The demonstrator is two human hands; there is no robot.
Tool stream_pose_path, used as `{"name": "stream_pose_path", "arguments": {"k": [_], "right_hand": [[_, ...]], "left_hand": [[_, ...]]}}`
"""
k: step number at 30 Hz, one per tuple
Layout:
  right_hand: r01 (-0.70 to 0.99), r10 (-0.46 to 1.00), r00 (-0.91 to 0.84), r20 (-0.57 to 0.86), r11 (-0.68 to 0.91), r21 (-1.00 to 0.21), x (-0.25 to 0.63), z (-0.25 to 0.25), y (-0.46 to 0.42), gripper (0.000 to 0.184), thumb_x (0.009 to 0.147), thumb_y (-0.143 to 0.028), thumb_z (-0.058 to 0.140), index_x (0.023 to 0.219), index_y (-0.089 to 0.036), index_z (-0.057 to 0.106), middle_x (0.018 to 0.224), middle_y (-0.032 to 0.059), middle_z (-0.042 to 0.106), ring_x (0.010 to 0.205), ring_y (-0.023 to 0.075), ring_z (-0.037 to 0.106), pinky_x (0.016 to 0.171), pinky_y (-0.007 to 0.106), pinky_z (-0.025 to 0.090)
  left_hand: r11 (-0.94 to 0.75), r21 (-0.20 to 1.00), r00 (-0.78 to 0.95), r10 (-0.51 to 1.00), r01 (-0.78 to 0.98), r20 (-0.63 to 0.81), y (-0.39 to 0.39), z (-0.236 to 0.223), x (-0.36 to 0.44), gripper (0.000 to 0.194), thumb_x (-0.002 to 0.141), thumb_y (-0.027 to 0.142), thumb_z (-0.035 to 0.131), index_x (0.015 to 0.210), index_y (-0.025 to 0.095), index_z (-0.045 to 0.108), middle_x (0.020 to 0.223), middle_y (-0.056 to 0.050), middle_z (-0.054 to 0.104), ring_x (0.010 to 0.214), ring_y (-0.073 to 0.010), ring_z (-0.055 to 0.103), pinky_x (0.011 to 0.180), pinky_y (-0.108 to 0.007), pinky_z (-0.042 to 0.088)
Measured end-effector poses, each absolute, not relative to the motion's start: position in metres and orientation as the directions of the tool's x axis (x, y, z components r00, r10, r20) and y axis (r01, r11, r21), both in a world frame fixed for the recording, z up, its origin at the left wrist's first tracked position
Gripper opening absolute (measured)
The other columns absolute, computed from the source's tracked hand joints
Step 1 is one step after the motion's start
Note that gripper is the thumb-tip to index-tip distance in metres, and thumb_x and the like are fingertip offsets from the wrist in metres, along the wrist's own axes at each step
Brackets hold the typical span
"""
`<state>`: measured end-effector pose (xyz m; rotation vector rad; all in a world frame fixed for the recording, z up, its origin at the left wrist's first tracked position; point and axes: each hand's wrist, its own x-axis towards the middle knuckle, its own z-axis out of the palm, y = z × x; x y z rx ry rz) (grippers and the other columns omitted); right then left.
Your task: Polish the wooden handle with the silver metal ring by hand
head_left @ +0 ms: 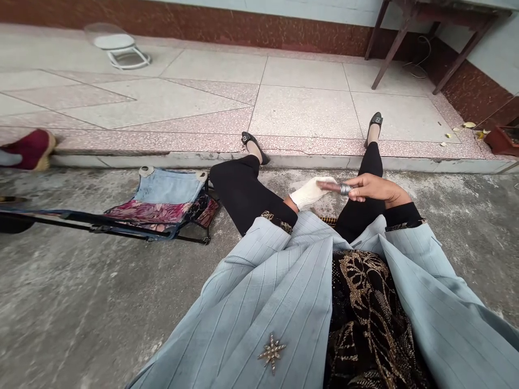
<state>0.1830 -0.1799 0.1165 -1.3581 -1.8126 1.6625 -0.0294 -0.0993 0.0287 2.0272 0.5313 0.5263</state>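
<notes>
My left hand (314, 193) wears a white knit glove and is held low between my knees. Its fingers are partly covered and run together, so I cannot tell how far they are bent. Bare and closed, my right hand (373, 189) comes in from the right. At its fingertips is a short brown rod-like piece (329, 186) with a silvery coiled band (345, 189), too small to name surely. The brown end lies in front of the gloved hand and seems to touch it.
A folding chair (166, 189) with denim and floral cloth stands to my left. Beyond it shows another person's red shoe (34, 148). A low step (300, 161) crosses ahead, with a white stool (127, 49) and a wooden table (440, 21) on the tiles.
</notes>
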Motion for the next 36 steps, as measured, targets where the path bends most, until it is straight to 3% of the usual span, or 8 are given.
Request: {"name": "stream_pose_path", "arguments": {"k": [3, 8, 15, 18, 22, 29, 33, 36], "right_hand": [[0.343, 0.912, -0.32, -0.258, -0.142, -0.929, 0.181, 0.115, -0.177, 0.04, 0.078, -0.044, 0.071, 0.103, -0.013, 0.072, 0.064, -0.0032, 0.054, 0.053, 0.0075, 0.044, 0.049, 0.021, 0.034], [0.488, 0.967, -0.042, -0.25, -0.198, -0.85, 0.184, 0.095, -0.167, 0.033, 0.08, -0.038, 0.068, 0.102, -0.013, 0.072, 0.061, -0.0014, 0.055, 0.051, 0.0102, 0.047, 0.049, 0.023, 0.037], [0.962, 0.946, 0.151, -0.286, -0.207, -0.179, 0.18, 0.081, -0.162, 0.028, 0.086, -0.035, 0.062, 0.1, -0.016, 0.076, 0.094, 0.0128, 0.073, 0.088, 0.0243, 0.065, 0.068, 0.029, 0.04], [0.99, 0.897, 0.062, -0.437, -0.109, -0.085, 0.172, 0.084, -0.163, 0.025, 0.086, -0.032, 0.063, 0.1, -0.016, 0.075, 0.101, 0.0148, 0.072, 0.089, 0.024, 0.065, 0.067, 0.028, 0.04], [0.948, 0.774, -0.186, -0.606, -0.02, -0.317, 0.173, 0.093, -0.166, 0.02, 0.086, -0.027, 0.062, 0.095, -0.013, 0.073, 0.075, 0.0074, 0.068, 0.065, 0.015, 0.059, 0.059, 0.025, 0.04], [0.554, 0.69, -0.55, -0.47, -0.119, -0.824, 0.186, 0.103, -0.177, 0.037, 0.077, -0.044, 0.073, 0.098, -0.014, 0.071, 0.067, -0.0021, 0.059, 0.055, 0.0088, 0.048, 0.053, 0.023, 0.039], [0.166, 0.944, -0.263, -0.197, -0.157, -0.974, 0.187, 0.106, -0.178, 0.041, 0.072, -0.052, 0.078, 0.079, -0.014, 0.064, 0.065, -0.002, 0.055, 0.052, 0.0064, 0.043, 0.049, 0.021, 0.035], [0.124, 0.972, -0.078, -0.221, -0.21, -0.97, 0.186, 0.103, -0.175, 0.044, 0.066, -0.052, 0.083, 0.069, -0.015, 0.058, 0.062, -0.0009, 0.054, 0.05, 0.0065, 0.043, 0.045, 0.021, 0.033]], "left_hand": [[-0.436, 0.875, 0.817, 0.57, 0.209, 0.089, -0.103, 0.023, -0.026, 0.035, 0.095, 0.039, 0.042, 0.09, 0.014, 0.065, 0.071, 0.0, 0.062, 0.059, -0.01, 0.05, 0.061, -0.024, 0.042], [-0.627, 0.727, 0.832, 0.537, 0.28, 0.142, -0.105, 0.017, -0.025, 0.033, 0.096, 0.038, 0.041, 0.092, 0.016, 0.066, 0.083, -0.001, 0.066, 0.075, -0.0143, 0.059, 0.073, -0.026, 0.043], [-0.843, 0.323, 0.884, 0.465, 0.43, 0.039, -0.111, 0.02, -0.026, 0.031, 0.099, 0.039, 0.043, 0.1, 0.02, 0.068, 0.087, -0.005, 0.071, 0.077, -0.0182, 0.063, 0.066, -0.027, 0.037], [-0.868, 0.233, 0.884, 0.463, 0.438, 0.062, -0.106, 0.025, -0.03, 0.028, 0.098, 0.037, 0.045, 0.101, 0.022, 0.068, 0.091, -0.005, 0.071, 0.078, -0.0184, 0.064, 0.063, -0.027, 0.035], [-0.87, 0.322, 0.895, 0.428, 0.373, 0.121, -0.098, 0.029, -0.034, 0.029, 0.098, 0.036, 0.044, 0.1, 0.022, 0.068, 0.094, -0.004, 0.071, 0.085, -0.0175, 0.064, 0.069, -0.026, 0.039], [-0.466, 0.883, 0.896, 0.414, 0.056, 0.162, -0.103, 0.022, -0.029, 0.03, 0.095, 0.038, 0.046, 0.099, 0.014, 0.065, 0.088, -0.004, 0.068, 0.077, -0.0138, 0.061, 0.074, -0.025, 0.045], [-0.392, 0.911, 0.879, 0.471, 0.13, 0.077, -0.11, 0.018, -0.027, 0.035, 0.096, 0.041, 0.044, 0.095, 0.013, 0.065, 0.078, -0.002, 0.063, 0.066, -0.0114, 0.054, 0.066, -0.024, 0.043], [-0.525, 0.833, 0.886, 0.453, 0.174, 0.1, -0.112, 0.021, -0.027, 0.031, 0.096, 0.038, 0.044, 0.094, 0.015, 0.066, 0.082, -0.001, 0.065, 0.075, -0.0126, 0.056, 0.074, -0.024, 0.043]]}}
